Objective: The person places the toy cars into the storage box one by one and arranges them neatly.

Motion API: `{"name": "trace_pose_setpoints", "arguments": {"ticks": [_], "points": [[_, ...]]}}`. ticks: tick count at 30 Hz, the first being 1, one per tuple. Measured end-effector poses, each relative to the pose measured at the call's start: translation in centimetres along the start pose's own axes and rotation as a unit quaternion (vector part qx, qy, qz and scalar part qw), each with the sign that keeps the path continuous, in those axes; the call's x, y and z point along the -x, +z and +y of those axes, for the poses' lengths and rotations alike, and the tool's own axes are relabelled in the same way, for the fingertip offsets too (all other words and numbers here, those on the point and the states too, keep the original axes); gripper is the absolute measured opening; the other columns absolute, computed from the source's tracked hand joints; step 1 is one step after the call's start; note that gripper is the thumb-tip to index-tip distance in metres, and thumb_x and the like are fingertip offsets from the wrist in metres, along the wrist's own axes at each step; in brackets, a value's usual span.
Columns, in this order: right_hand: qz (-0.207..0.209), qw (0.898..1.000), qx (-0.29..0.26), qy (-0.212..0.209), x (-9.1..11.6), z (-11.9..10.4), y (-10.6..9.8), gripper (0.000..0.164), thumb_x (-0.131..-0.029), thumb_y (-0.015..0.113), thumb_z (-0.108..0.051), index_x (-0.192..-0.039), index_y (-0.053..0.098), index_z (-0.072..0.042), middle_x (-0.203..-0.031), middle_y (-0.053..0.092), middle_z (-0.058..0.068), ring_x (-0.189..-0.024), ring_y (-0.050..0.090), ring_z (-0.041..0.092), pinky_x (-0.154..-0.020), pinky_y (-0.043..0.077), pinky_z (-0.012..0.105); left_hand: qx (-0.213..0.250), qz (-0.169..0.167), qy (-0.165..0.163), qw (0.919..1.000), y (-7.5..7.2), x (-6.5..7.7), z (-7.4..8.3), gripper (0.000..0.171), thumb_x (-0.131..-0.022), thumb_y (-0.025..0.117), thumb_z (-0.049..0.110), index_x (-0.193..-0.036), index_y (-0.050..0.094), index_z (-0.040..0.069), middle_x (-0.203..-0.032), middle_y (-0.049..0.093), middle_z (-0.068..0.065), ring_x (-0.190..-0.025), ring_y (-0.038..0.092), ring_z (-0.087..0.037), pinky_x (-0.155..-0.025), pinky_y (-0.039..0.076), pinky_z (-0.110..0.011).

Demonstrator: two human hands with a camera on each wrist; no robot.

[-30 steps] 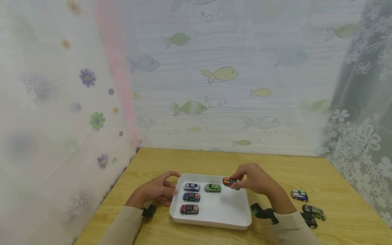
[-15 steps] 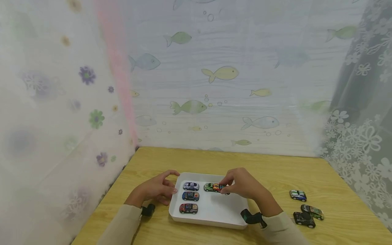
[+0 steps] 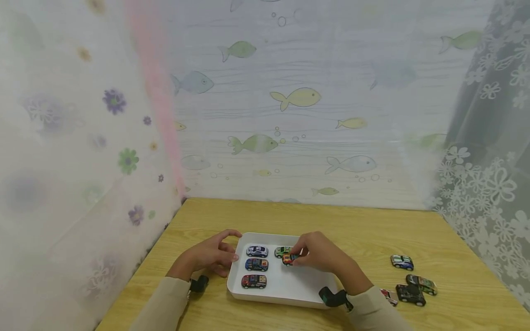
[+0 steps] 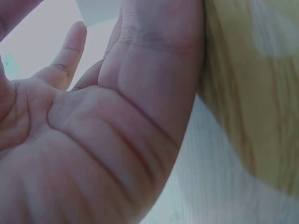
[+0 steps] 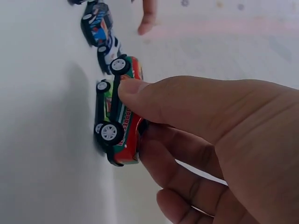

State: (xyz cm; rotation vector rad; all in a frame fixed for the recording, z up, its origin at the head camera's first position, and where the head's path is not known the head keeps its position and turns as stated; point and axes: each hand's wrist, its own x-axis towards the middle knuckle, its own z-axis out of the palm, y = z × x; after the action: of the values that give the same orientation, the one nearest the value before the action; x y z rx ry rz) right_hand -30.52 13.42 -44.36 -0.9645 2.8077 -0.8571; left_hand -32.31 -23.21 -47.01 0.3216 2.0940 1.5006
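Note:
In the head view my right hand point(image 3: 320, 253) pinches a red and yellow toy car point(image 3: 288, 259) between thumb and fingers, over the white tray point(image 3: 277, 299). The right wrist view has that car tilted, its wheels towards the tray floor, beside a green toy car point(image 5: 106, 100). That green car lies just behind it, partly covered. Down the tray's left side stand a white toy car point(image 3: 257, 251), a blue one point(image 3: 256, 265) and a dark red one point(image 3: 254, 281). My left hand point(image 3: 211, 255) rests at the tray's left rim, fingers loosely spread, fingertips touching the edge.
On the wooden table point(image 3: 356, 225), right of the tray, lie a white, green and blue toy car point(image 3: 402, 262), a dark green one point(image 3: 422, 284) and a black one point(image 3: 410, 295) against it. A red and white car point(image 3: 389, 296) shows beside the right sleeve. A fish-print curtain point(image 3: 306, 151) hangs behind.
My right hand has carried the red and yellow car leftward and nearer, from the tray's back right to just in front of the green car. My left hand has stayed at the rim.

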Motion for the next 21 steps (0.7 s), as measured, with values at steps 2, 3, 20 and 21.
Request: {"name": "trace_pose_setpoints", "arguments": {"ticks": [2,3,20,21], "points": [[-0.006,1.000,0.001,0.001,0.01,-0.16,0.10,0.015,-0.084,0.087,-0.015,-0.099,0.084,-0.015,-0.093,0.072,-0.006,-0.078,0.062,0.004,-0.067,0.053,0.022,0.000,0.000,0.000,1.0000,0.01,0.04,0.03,0.072,-0.094,0.078,0.018,-0.153,0.037,0.023,-0.117,0.067,-0.016,-0.090,0.075,-0.031,-0.068,0.065,-0.044],[-0.008,1.000,0.003,0.001,0.02,-0.21,0.16,0.014,-0.084,0.087,-0.014,-0.098,0.084,-0.015,-0.093,0.072,-0.005,-0.078,0.062,0.004,-0.067,0.053,0.022,0.001,0.001,0.000,1.0000,0.00,0.04,0.03,0.072,-0.094,0.078,0.019,-0.153,0.037,0.024,-0.117,0.067,-0.016,-0.090,0.075,-0.031,-0.068,0.065,-0.044],[-0.036,0.999,-0.013,0.014,-0.11,-0.83,0.99,0.012,-0.087,0.083,-0.009,-0.097,0.083,-0.014,-0.097,0.076,-0.002,-0.078,0.066,0.009,-0.064,0.053,0.022,-0.002,0.003,-0.003,1.0000,-0.05,-0.08,-0.03,0.071,-0.094,0.079,0.020,-0.152,0.038,0.026,-0.118,0.066,-0.016,-0.091,0.075,-0.031,-0.069,0.065,-0.044],[-0.037,0.999,-0.015,0.016,-0.13,-0.80,1.04,0.012,-0.086,0.083,-0.009,-0.097,0.083,-0.014,-0.096,0.076,-0.002,-0.078,0.066,0.009,-0.064,0.054,0.022,-0.002,0.003,-0.003,1.0000,-0.07,-0.11,-0.08,0.071,-0.094,0.079,0.020,-0.151,0.038,0.026,-0.118,0.066,-0.016,-0.091,0.075,-0.031,-0.069,0.065,-0.044]]}}
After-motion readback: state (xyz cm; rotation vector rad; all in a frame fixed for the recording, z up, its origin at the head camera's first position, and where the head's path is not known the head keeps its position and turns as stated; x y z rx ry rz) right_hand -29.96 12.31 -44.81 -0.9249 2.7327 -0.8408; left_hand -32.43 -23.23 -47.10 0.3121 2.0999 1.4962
